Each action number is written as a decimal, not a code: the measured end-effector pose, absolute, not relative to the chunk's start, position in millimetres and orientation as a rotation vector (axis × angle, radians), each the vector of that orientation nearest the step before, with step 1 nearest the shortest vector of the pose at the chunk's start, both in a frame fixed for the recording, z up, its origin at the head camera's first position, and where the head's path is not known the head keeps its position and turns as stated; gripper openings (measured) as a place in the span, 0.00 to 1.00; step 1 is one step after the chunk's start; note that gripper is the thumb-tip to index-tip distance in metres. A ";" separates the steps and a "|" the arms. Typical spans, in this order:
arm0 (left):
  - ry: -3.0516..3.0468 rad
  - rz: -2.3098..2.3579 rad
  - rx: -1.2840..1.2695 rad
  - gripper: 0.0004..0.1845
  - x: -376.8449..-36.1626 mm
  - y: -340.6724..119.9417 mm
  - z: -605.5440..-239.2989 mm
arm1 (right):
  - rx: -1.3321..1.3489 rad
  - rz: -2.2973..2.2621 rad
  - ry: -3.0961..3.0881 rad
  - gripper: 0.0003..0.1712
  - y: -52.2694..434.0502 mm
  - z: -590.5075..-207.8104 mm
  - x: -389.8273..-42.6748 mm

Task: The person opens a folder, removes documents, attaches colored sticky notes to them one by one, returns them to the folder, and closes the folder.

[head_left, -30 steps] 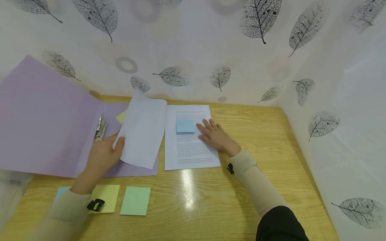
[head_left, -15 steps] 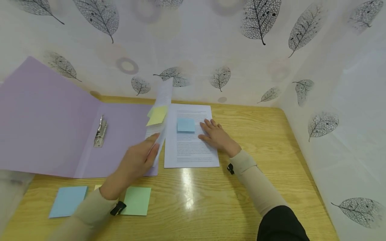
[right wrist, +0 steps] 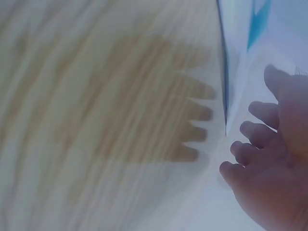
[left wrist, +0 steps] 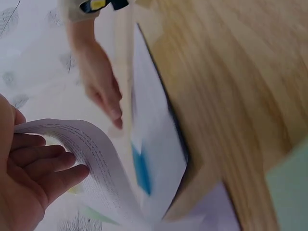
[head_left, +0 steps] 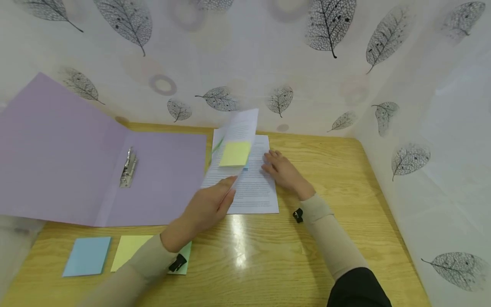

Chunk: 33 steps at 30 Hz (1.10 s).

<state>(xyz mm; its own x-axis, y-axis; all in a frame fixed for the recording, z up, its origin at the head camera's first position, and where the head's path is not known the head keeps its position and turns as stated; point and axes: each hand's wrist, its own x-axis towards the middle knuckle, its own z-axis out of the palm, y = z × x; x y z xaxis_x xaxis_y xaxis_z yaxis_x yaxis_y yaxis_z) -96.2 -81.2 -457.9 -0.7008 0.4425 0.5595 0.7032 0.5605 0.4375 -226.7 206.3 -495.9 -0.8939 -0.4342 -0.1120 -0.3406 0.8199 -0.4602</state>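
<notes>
My left hand (head_left: 205, 207) grips a bunch of printed sheets (head_left: 241, 123) by their near edge, thumb on one side and fingers on the other. The sheets stand tilted and curved above a printed paper stack (head_left: 255, 194). A yellow sticky note (head_left: 235, 154) is on the facing page, and the edge of a green sticky note (head_left: 217, 145) shows at its left. The blue sticky note (left wrist: 141, 168) on the stack is mostly hidden in the head view. At the stack's right edge lies my right hand (head_left: 285, 172), fingers extended and holding nothing.
An opened purple folder (head_left: 165, 175) with a metal clip (head_left: 128, 168) lies to the left. Along the front are blue (head_left: 87, 256), yellow (head_left: 128, 249) and green (head_left: 185, 258) sticky note pads, the last two partly behind my left arm. Leaf-printed cloth (head_left: 253, 55) borders the wooden table.
My left hand has carried the sheets rightward from the folder to over the paper stack, baring the folder's inside. My right hand has slid slightly right, toward the stack's edge.
</notes>
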 end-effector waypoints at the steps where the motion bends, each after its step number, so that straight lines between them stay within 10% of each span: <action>1: -2.425 -0.925 -0.944 0.21 -95.7 -75.8 -459.4 | -0.583 -0.667 2.803 0.36 208.5 -495.0 -226.7; 33: -2.916 -0.724 -0.888 0.25 -114.0 13.7 -499.8 | -0.559 -0.705 2.767 0.36 221.0 -497.9 -228.9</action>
<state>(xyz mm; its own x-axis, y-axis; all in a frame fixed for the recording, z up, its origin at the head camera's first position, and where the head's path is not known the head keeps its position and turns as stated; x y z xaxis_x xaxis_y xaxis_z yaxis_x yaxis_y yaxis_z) -114.0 13.7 -499.8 -0.8392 0.5256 0.1392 0.5297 0.7324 0.4278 -228.9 221.0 -497.9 -0.9004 -0.4162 -0.1263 -0.3050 0.8112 -0.4990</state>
